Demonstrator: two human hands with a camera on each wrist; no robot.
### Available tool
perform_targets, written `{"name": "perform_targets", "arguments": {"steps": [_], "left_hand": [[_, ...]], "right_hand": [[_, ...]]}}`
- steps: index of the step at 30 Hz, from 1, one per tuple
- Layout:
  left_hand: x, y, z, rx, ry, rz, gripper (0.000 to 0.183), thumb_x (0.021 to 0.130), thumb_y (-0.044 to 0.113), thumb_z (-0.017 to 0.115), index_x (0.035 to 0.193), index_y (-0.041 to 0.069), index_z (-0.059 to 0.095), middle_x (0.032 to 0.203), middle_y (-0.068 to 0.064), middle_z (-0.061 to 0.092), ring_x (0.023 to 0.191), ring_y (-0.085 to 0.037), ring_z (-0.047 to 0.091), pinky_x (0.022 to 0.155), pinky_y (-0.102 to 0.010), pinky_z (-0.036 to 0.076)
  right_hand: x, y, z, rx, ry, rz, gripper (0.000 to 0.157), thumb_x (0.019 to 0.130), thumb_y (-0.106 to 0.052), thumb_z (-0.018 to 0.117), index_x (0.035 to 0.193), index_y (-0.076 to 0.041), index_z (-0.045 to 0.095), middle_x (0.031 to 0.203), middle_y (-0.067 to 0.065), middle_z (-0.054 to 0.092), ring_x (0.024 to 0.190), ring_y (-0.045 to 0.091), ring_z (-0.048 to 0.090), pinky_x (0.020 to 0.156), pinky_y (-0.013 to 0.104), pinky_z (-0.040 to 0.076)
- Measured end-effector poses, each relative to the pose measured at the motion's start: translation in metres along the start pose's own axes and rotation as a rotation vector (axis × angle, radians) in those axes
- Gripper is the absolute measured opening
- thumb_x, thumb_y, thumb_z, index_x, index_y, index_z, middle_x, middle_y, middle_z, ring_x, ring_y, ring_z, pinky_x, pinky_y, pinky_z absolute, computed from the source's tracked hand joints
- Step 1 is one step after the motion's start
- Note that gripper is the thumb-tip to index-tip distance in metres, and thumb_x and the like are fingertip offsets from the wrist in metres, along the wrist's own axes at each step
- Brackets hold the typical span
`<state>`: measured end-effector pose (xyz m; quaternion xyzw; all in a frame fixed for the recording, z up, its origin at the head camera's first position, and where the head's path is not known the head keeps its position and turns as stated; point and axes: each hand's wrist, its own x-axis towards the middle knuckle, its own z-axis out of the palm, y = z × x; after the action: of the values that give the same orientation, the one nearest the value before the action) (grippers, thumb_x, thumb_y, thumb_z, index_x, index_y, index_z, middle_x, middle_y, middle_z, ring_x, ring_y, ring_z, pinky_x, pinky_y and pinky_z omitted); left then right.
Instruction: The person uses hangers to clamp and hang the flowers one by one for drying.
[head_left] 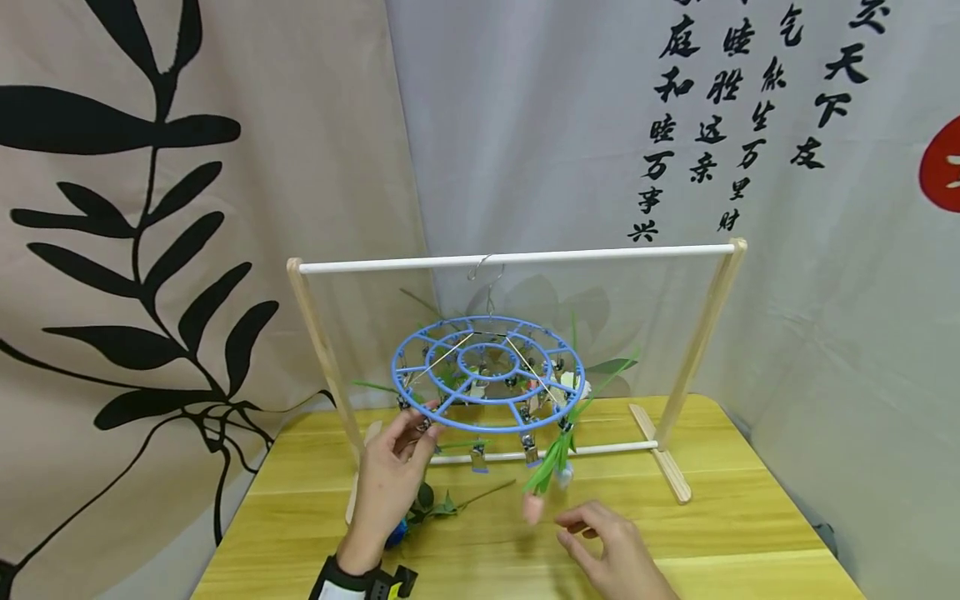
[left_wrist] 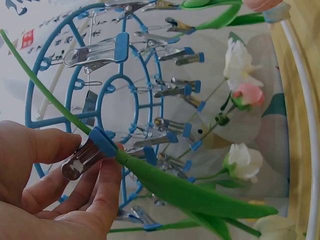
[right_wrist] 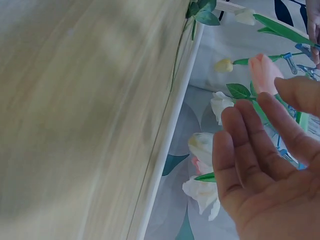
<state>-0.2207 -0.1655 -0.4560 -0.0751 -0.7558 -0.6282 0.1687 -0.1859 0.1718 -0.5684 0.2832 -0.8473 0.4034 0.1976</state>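
Observation:
My left hand (head_left: 397, 467) is at the left front of a round blue hanging rack (head_left: 489, 429). Its thumb and fingers pinch a metal clip with blue tips (left_wrist: 89, 155), which overlaps a green flower stem (left_wrist: 60, 102) with long leaves. At the rack's right front a pink tulip (head_left: 533, 507) hangs head down on green leaves. Just right of the tulip, my right hand (head_left: 611, 546) holds nothing, its fingers loosely bent. In the left wrist view, white flowers (left_wrist: 245, 161) and a pink flower (left_wrist: 249, 95) hang beyond more clips.
A wooden stand with a white top bar (head_left: 525, 257) carries the rack by a hook (head_left: 489, 271). Below, a white lower bar (head_left: 615, 448) spans the stand. On the wooden table (head_left: 750, 500), a blue flower (head_left: 396, 533) with a leafy stem lies by my left wrist.

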Motion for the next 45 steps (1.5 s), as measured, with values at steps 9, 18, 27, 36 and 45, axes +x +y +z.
{"name": "perform_targets", "arguments": {"steps": [9, 18, 27, 36, 45], "left_hand": [[-0.01, -0.004, -0.014, 0.009, 0.032, 0.033, 0.039, 0.113, 0.009, 0.078, 0.152, 0.008, 0.075, 0.148, -0.017, 0.076, 0.126, -0.006, 0.078, 0.107, -0.015, 0.063], [-0.027, -0.028, -0.035, 0.197, 0.231, 0.058, 0.017, 0.114, 0.008, 0.076, 0.127, 0.013, 0.087, 0.121, -0.012, 0.088, 0.103, -0.003, 0.082, 0.091, -0.014, 0.064], [-0.037, -0.079, -0.069, 0.777, -0.057, -0.291, 0.022, 0.106, -0.001, 0.077, 0.126, 0.004, 0.085, 0.11, -0.012, 0.082, 0.092, -0.025, 0.079, 0.074, -0.045, 0.067], [-0.048, -0.108, -0.08, 0.879, -0.255, -0.498, 0.029, 0.096, 0.008, 0.093, 0.122, 0.002, 0.083, 0.107, -0.013, 0.077, 0.098, -0.035, 0.078, 0.08, -0.055, 0.067], [-0.052, -0.119, -0.081, 0.909, -0.245, -0.519, 0.017, 0.095, 0.004, 0.093, 0.104, 0.005, 0.079, 0.092, -0.008, 0.08, 0.085, -0.025, 0.076, 0.072, -0.048, 0.063]], "right_hand": [[-0.005, 0.005, 0.003, 0.028, -0.094, 0.011, 0.012, 0.106, -0.011, 0.086, 0.118, -0.011, 0.082, 0.113, 0.004, 0.086, 0.099, 0.012, 0.081, 0.082, 0.032, 0.072], [-0.01, 0.01, 0.006, 0.046, -0.118, 0.03, 0.015, 0.104, -0.009, 0.087, 0.118, -0.01, 0.082, 0.113, 0.003, 0.086, 0.1, 0.003, 0.078, 0.083, 0.031, 0.071], [-0.013, 0.015, 0.01, 0.054, -0.095, -0.02, 0.016, 0.103, -0.007, 0.089, 0.117, -0.01, 0.082, 0.109, 0.005, 0.085, 0.097, 0.004, 0.078, 0.079, 0.03, 0.071], [-0.015, 0.019, 0.015, 0.075, -0.214, 0.013, 0.018, 0.107, -0.013, 0.086, 0.123, -0.008, 0.081, 0.115, 0.007, 0.085, 0.101, 0.012, 0.081, 0.083, 0.03, 0.07], [-0.009, 0.01, 0.028, 0.121, -0.415, 0.145, 0.028, 0.108, -0.025, 0.086, 0.129, -0.008, 0.081, 0.123, 0.006, 0.082, 0.109, 0.011, 0.078, 0.091, 0.028, 0.069]]}}
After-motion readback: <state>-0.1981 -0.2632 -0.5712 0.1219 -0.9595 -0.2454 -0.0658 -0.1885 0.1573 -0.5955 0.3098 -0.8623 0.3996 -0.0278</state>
